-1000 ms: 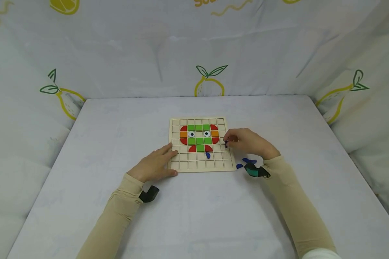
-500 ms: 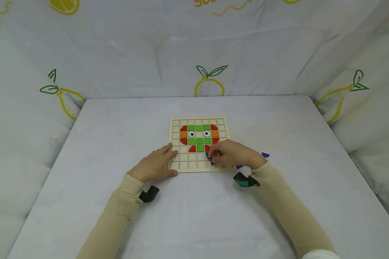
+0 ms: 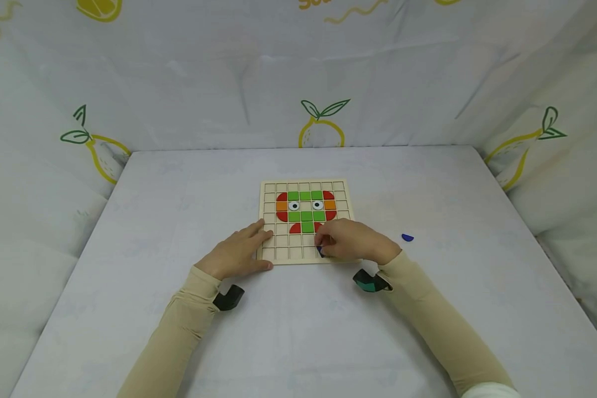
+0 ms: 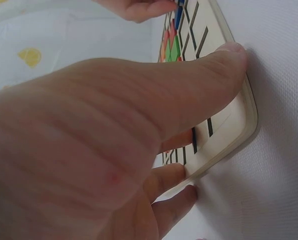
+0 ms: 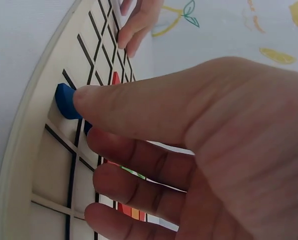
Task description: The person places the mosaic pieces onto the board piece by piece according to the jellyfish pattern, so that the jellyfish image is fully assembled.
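My left hand (image 3: 236,253) rests on the left edge of a wooden grid board (image 3: 281,254), fingers spread and thumb at the near corner. In the left wrist view its thumb (image 4: 203,85) lies along the board's rim. My right hand (image 3: 353,240) is over the board's near right part. Between thumb and forefinger it holds a blue half-round tile (image 5: 65,102), low over the grid squares near the front rim. A second blue piece (image 5: 88,127) shows just behind, partly hidden by the fingers. Green tiles (image 3: 307,227), red tiles (image 3: 295,228) and two eye tiles (image 3: 294,206) form a face-like pattern.
One blue half-round tile (image 3: 407,237) lies loose on the white table (image 3: 288,331), right of the board. Two orange tiles (image 3: 281,206) flank the pattern. A white curtain with lemon prints (image 3: 321,130) hangs behind the table.
My right hand has brought a blue tile from the board's right edge leftward and toward me, down to the near rows. My left hand has stayed still on the board.
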Motion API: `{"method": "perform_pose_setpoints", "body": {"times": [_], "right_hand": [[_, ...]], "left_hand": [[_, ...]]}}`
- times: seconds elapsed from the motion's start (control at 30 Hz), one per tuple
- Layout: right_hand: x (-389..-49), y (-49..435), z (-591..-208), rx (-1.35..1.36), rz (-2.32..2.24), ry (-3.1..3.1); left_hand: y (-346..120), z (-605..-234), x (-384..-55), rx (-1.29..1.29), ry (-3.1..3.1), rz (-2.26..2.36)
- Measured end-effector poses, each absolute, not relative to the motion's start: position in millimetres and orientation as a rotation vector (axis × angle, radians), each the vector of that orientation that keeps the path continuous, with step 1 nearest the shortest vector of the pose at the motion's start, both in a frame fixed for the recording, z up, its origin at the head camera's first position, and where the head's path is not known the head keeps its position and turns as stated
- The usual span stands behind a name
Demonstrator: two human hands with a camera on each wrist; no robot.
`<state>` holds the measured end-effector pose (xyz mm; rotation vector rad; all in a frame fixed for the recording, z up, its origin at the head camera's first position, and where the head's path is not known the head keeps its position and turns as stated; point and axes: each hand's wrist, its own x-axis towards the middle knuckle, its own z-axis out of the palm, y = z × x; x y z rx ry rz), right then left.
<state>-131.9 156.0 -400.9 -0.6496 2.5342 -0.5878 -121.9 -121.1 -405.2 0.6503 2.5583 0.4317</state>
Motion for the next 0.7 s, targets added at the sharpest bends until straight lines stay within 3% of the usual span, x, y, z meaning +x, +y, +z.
{"method": "perform_pose_setpoints", "body": {"times": [0.7], "right_hand": [[-137.2,159.8,-404.3,-0.576,-0.595,2.654]], "left_hand": [[-121.6,-406.2,-122.5,0.666,2.562,0.432]]}}
